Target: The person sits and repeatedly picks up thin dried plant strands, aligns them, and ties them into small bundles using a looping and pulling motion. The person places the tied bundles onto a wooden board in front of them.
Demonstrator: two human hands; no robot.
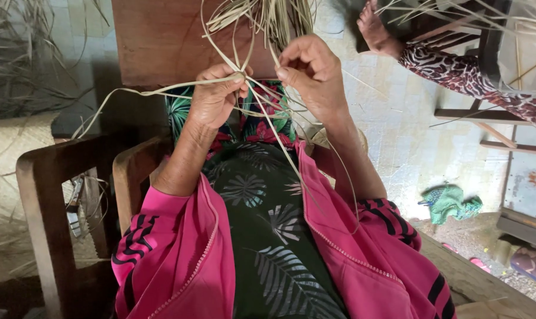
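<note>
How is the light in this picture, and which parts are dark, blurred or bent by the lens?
In the head view, soft daylight falls on both hands, left hand and right hand, with no glare; the pale strips between them look sharp. The left edge beside the wooden chair lies in shadow. The floor tiles are brightest. Lines bend slightly toward the edges.

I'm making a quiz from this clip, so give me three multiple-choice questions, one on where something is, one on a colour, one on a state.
1. Where does the green cloth lie?
A. on the floor at right
B. on the lap
C. on the chair arm

2. What colour are the jacket sleeves?
A. blue
B. pink with black stripes
C. white

3. How is the left hand?
A. open flat
B. resting on the knee
C. pinching the pale strips

Answers: A, it lies on the floor right of the person; B, both sleeves show pink; C, its fingers close on the strips.
</note>
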